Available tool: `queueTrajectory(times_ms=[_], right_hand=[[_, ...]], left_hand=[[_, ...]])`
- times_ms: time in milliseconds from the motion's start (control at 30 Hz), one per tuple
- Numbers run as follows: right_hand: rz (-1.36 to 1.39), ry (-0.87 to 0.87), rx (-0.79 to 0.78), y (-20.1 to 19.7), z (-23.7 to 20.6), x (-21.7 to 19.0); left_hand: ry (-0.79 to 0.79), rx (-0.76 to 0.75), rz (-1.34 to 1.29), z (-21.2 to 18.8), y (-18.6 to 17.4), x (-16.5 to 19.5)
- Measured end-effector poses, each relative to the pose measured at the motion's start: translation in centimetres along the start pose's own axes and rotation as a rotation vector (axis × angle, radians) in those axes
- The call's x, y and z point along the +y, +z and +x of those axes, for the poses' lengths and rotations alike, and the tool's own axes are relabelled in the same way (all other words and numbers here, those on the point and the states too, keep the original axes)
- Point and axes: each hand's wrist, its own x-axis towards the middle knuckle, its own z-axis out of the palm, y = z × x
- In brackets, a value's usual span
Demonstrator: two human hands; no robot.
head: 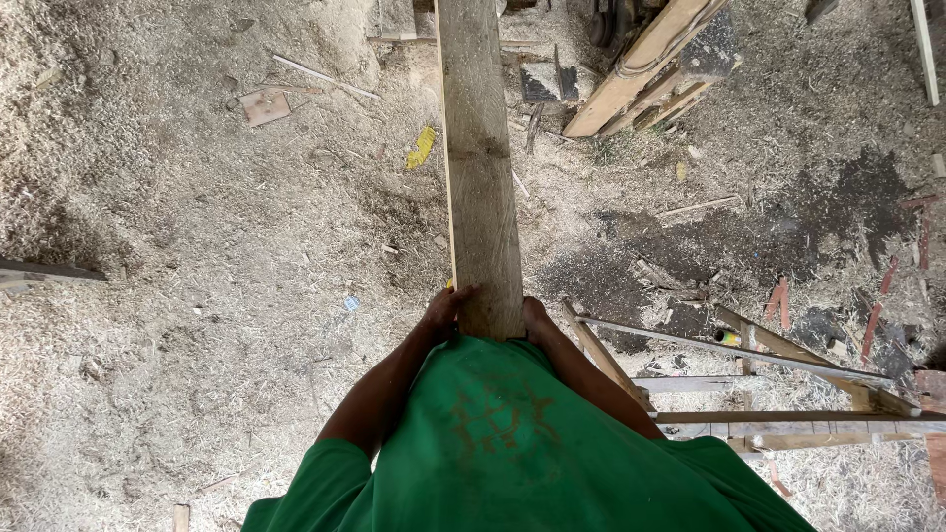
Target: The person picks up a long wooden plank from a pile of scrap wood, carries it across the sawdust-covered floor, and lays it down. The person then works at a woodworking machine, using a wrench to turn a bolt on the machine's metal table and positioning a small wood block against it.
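A long weathered wooden plank (481, 167) runs from my chest straight ahead to the top edge of the head view. My left hand (445, 308) grips its near end on the left side. My right hand (535, 317) holds the same end on the right side. The plank's near end is hidden behind my green shirt (503, 443). The plank hangs above a floor covered with sawdust (197, 296).
Stacked timber pieces (650, 69) lie at the top right. A wooden frame of thin slats (769, 384) stands close on my right. Offcuts, a yellow scrap (421, 148) and a flat brown piece (264, 105) lie scattered on the sawdust. Dark bare ground (788, 236) shows on the right.
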Motion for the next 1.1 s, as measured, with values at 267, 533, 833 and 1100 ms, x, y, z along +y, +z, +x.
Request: queueTrajectory(times_ms=[267, 533, 833, 1100], right_hand=[[-0.008, -0.008, -0.006, 0.5, 0.4, -1.4], [0.008, -0.033, -0.072, 1.0, 0.6, -2.9], [0.028, -0.025, -0.056, 1.6, 1.1, -5.2], [0.049, -0.021, -0.051, 1.9, 2.2, -6.7]], left_hand=[[0.010, -0.048, -0.046, 1.5, -0.5, 0.7], [0.025, -0.067, -0.057, 4.4, -1.4, 0.6], [-0.011, -0.033, -0.030, 6.5, -1.8, 2.0], [-0.008, -0.062, -0.001, 7.8, -2.0, 3.3]])
